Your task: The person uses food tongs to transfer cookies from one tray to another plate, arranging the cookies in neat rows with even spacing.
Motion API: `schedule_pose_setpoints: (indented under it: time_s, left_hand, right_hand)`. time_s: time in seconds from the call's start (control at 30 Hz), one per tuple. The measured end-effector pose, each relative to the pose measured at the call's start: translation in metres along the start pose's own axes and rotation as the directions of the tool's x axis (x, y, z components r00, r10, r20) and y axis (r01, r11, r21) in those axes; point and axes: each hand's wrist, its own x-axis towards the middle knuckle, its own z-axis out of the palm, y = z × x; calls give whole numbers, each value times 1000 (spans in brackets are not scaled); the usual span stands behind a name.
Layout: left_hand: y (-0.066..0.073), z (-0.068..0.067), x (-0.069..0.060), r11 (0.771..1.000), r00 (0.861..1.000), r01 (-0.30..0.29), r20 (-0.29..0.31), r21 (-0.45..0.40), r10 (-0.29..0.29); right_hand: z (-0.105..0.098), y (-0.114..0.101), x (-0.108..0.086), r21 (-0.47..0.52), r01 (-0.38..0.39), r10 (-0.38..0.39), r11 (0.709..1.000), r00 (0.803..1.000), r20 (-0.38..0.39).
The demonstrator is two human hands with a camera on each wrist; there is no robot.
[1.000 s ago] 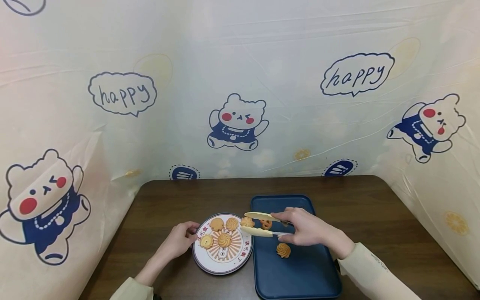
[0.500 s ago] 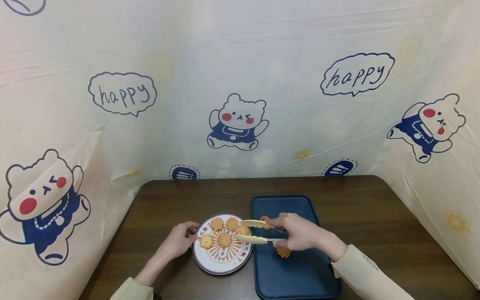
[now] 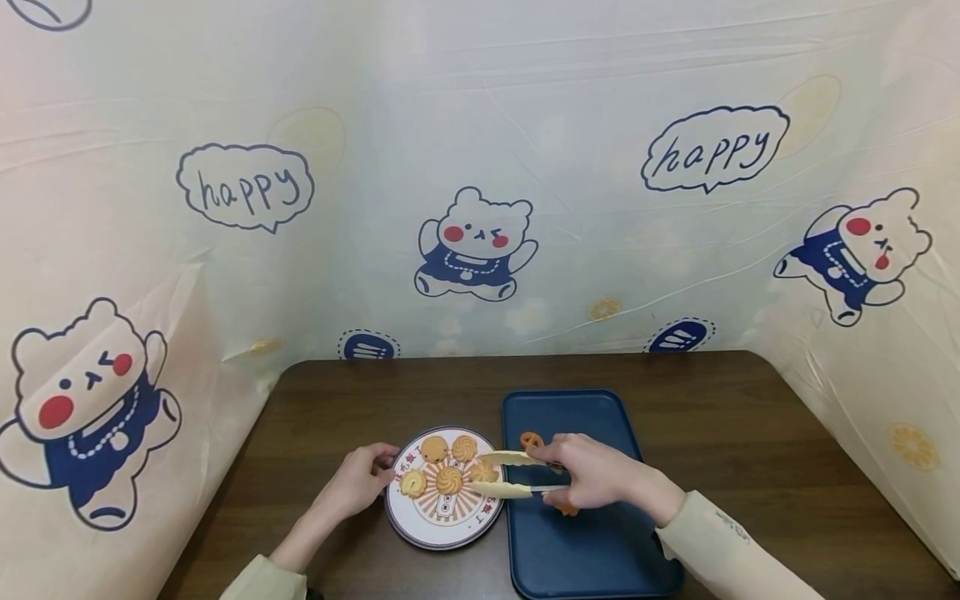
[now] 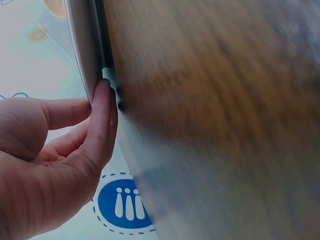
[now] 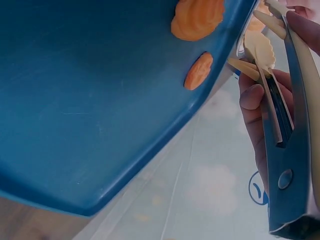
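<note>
My left hand pinches the rim of a round white plate with printed rays and red lettering. The left wrist view shows the thumb on one face of the rim and fingers on the other. In my right hand is a pair of tongs with cream-coloured tips. Those tips lie either side of a round cookie at the plate's right side; whether they touch it I cannot tell. A swirl cookie and several others share the plate.
Right of the plate lies a dark blue rectangular tray. It bears a pretzel-shaped cookie and a ridged cookie, mostly hidden under the right hand in the head view. A patterned curtain rises behind the wooden table.
The right hand has brought the tongs and the cookie left and towards me, from the tray's edge to over the plate. The left hand and plate have stayed put.
</note>
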Motion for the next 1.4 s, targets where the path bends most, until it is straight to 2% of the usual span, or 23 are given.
schedule_pose_setpoints:
  time_s: [0.43,1.0,1.4]
  left_hand:
    - [1,0,0,1000,1000,-6,2,-19,6]
    - [0,0,1,1000,1000,3,5,-24,-3]
    - [-1,0,1,1000,1000,3,7,-18,-3]
  right_hand:
    - [-4,-8,4,-66,-18,20,998,1000,22]
    - [-8,-13,2,-82,-55,56,995,998,12]
    - [-17,-10,-14,-50,-29,27,998,998,-54]
